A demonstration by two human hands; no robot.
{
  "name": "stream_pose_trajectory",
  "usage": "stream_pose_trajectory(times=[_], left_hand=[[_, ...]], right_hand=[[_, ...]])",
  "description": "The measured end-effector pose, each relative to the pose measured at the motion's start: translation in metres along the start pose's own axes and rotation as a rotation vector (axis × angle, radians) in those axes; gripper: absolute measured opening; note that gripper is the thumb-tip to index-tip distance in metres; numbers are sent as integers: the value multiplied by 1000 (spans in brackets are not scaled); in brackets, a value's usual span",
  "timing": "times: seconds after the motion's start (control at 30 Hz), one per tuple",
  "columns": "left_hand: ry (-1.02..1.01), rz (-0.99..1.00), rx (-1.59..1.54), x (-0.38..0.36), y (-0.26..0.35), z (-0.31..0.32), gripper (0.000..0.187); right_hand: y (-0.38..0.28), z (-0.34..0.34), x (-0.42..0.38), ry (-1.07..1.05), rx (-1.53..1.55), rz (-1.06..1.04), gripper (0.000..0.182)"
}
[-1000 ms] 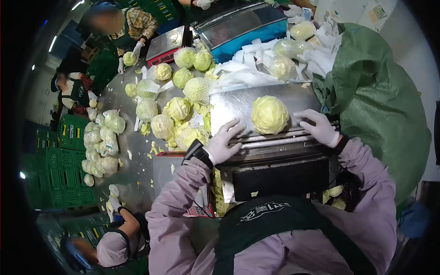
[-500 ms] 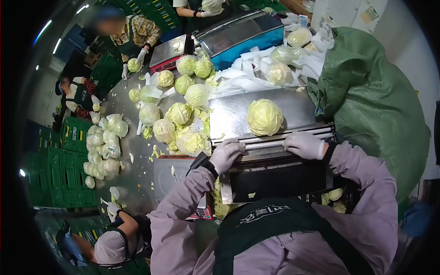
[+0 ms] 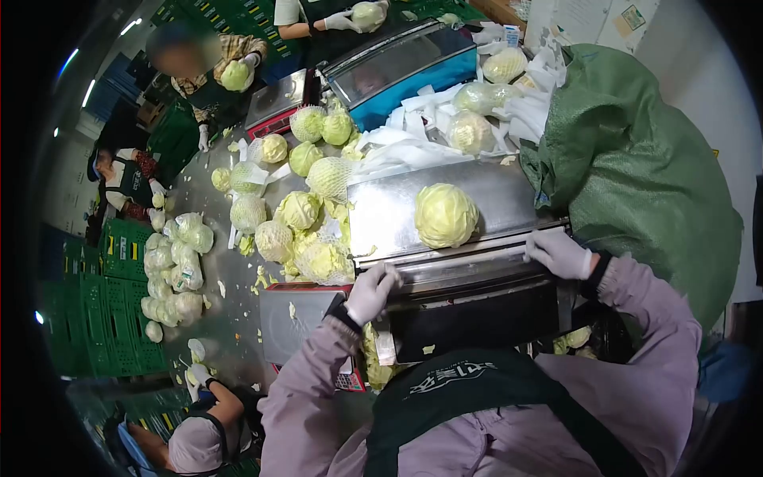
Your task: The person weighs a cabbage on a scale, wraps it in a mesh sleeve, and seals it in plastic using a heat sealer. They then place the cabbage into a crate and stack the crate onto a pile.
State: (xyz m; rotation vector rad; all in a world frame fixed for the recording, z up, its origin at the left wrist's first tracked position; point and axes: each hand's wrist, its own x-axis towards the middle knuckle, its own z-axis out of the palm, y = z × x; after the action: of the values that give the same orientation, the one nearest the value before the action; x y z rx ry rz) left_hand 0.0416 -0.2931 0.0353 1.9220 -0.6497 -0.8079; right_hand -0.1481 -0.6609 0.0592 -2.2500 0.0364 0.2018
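A trimmed pale-green cabbage [image 3: 446, 215] rests on the metal plate [image 3: 381, 208] of a wrapping machine in front of me. My left hand [image 3: 372, 292], in a white glove, is closed in a pinch at the left end of the machine's roller bar. At the right end, my gloved right hand [image 3: 559, 252] is pinched closed too. Between them stretches a glossy, see-through strip of plastic film [image 3: 469, 275], its edges hard to make out. The black front panel [image 3: 469, 322] of the machine lies below both hands.
Loose and net-wrapped cabbages [image 3: 300, 210] lie left of the plate, near a scale [image 3: 298, 314]. Bagged cabbages [image 3: 181, 258] are farther left. White foam nets [image 3: 405, 147] pile behind. A large green sack [image 3: 644, 159] stands right. Several co-workers stand around the table.
Both my hands have moved apart and drawn slightly away from the roller bar, with film now showing between them. The cabbage stays on the plate. A co-worker has raised a cabbage.
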Motion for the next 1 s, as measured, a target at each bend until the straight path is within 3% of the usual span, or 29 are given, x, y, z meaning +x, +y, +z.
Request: stream_pose_trajectory(times=[0.1, 0.13, 0.2, 0.23, 0.27, 0.3, 0.33, 0.37, 0.4, 0.43, 0.47, 0.5, 0.53, 0.57, 0.6, 0.63, 0.67, 0.73, 0.8, 0.87, 0.9, 0.93, 0.97, 1.0], left_hand=[[-321, -90, 101, -36, 54, -39, 14], [-425, -97, 103, -46, 74, -54, 13], [-369, 15, -245, -50, 124, -95, 13], [-381, 176, -610, -37, 131, -112, 19], [-383, 343, -972, -21, 137, -124, 26], [-111, 307, -1149, -5, 140, -120, 34], [170, 274, -1311, 14, 142, -111, 42], [233, 355, -848, 50, 121, -106, 46], [293, 418, -381, 90, 81, -99, 51], [198, 297, -122, 114, 33, -89, 55], [25, -249, 206, 118, 60, -69, 61], [-163, 173, 152, 145, 15, -48, 69], [16, 627, 749, 147, 9, -31, 53], [-89, 625, 511, 155, 11, -16, 59], [4, 617, 654, 149, 11, -1, 72], [-39, 542, 506, 151, 10, 19, 79], [-57, 467, 355, 152, 9, 21, 86], [-29, 469, 360, 141, 25, 19, 90], [-3, 474, 365, 138, 26, 18, 94], [-166, 336, 209, 145, 17, 18, 96], [-147, 340, 211, 146, 14, 18, 96], [-221, 359, 20, 143, 19, 18, 95], [-294, 382, -169, 139, 22, 16, 95], [-281, 395, -164, 133, 26, 17, 95]], right_hand=[[-60, -23, -18, -425, 11, -8, 10], [-73, -26, -20, -570, 82, -99, 8], [-140, -66, 3, -818, 168, -96, 6], [-157, -87, 20, -709, 355, -165, 11], [-156, -98, 37, -417, 623, -272, 15], [-133, -97, 65, -177, 1031, -317, 25], [-106, -95, 102, 141, 978, -293, 38], [-93, -87, 141, 241, 997, -318, 46], [-58, -78, 163, 261, 570, -280, 47], [-27, -66, 178, 163, 215, -336, 48], [-7, -57, 185, 73, -141, -398, 49], [-2, -49, 181, 41, -139, -411, 49], [3, -36, 179, 8, -140, -429, 50], [1, -33, 175, -27, -266, -419, 54], [-1, -24, 165, -28, -215, -398, 62], [-7, -22, 160, -144, -152, -295, 82], [1, -5, 150, -108, -190, -370, 102], [8, 2, 154, -98, -144, -363, 112], [8, 15, 151, -98, -18, -298, 111], [-14, 13, 157, -99, 100, -243, 109], [-32, 6, 156, -193, 355, -214, 105], [-45, 2, 154, -288, 607, -176, 101], [-34, 0, 153, -322, 558, -305, 88], [-33, -4, 146, -325, 543, -317, 88]])
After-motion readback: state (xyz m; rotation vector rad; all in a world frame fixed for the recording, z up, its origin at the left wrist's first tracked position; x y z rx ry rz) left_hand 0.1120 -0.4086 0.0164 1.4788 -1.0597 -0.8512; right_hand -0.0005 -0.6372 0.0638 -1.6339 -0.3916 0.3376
